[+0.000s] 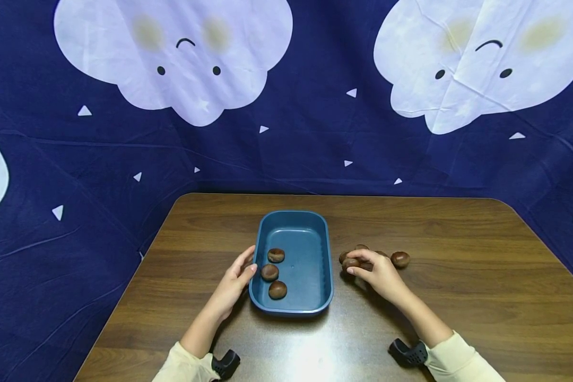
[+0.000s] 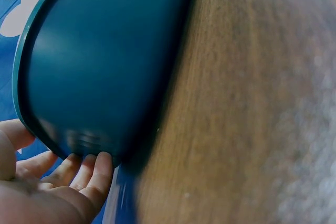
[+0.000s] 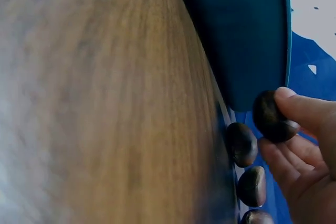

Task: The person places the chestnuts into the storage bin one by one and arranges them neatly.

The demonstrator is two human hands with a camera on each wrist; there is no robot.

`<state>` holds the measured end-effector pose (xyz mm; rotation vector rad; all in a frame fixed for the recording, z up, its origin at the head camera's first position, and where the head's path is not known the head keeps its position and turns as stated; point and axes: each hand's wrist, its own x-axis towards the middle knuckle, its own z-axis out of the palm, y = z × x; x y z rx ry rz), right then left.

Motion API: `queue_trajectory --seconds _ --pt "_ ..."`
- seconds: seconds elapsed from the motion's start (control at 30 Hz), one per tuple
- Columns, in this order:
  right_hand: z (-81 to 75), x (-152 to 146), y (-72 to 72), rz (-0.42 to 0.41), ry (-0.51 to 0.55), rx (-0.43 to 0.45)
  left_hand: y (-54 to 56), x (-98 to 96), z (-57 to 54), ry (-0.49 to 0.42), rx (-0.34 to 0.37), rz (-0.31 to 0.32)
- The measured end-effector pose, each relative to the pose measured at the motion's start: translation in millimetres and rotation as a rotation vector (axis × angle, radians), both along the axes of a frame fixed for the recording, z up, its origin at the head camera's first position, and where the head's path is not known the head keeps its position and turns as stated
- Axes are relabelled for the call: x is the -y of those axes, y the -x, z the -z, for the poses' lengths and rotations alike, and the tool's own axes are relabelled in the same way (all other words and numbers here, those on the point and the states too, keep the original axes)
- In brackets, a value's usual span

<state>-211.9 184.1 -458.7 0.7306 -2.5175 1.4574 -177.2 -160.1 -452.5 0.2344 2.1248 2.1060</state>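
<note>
A blue plastic tray (image 1: 305,270) stands on the table, with three brown chestnuts (image 1: 277,289) along its left side. My left hand (image 1: 232,284) rests at the tray's left edge; its fingertips touch the outer wall and its thumb lies at the rim (image 2: 19,66). To the right of the tray, my right hand (image 1: 379,276) pinches a chestnut (image 3: 270,116) between thumb and fingers. Several more chestnuts lie beside and under that hand, partly hidden by it; one chestnut (image 1: 400,259) sits at the right end of the group.
The brown wooden table (image 1: 458,239) has rounded far corners. Behind it hangs a dark blue cloth (image 1: 315,148) with white clouds and small triangles. Black wrist bands (image 1: 408,353) sit at both cream sleeves (image 1: 463,361).
</note>
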Motion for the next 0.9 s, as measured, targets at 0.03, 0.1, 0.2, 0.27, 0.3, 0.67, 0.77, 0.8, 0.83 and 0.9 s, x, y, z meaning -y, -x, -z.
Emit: queue_trajectory --seconds 0.03,0.1,0.2,0.27,0.3,0.67,0.77,0.8,0.83,0.9 --pt "-1.7 0.8 0.4 0.005 0.001 0.000 0.0 0.0 -0.3 0.001 -0.001 -0.001" --pt "-4.8 2.2 1.8 0.018 0.000 -0.004 0.2 0.1 -0.5 0.001 -0.001 -0.001" --pt "-9.5 5.0 4.5 0.029 0.000 -0.020 0.6 0.3 -0.1 -0.001 -0.004 0.000" --pt "-12.5 7.4 6.4 0.032 0.008 -0.025 0.8 0.4 0.3 -0.003 -0.001 -0.002" --pt "-13.9 8.7 7.3 0.034 0.012 -0.029 0.8 0.3 0.3 -0.004 -0.001 -0.001" --pt "-49.2 35.7 10.3 0.020 0.079 -0.021 1.7 0.3 2.4 -0.013 0.003 0.000" --pt "-61.6 45.5 8.5 -0.006 0.082 -0.029 1.7 0.1 2.4 -0.009 0.002 -0.003" --pt "-63.2 48.3 9.5 -0.011 0.083 -0.034 1.7 0.0 2.4 -0.007 0.002 -0.003" --pt "-65.3 51.3 10.0 -0.014 0.081 -0.038 1.7 -0.1 2.4 -0.008 0.003 -0.003" --pt "-67.0 56.7 12.2 -0.019 0.077 -0.048 1.8 -0.2 2.5 -0.009 0.002 -0.004"
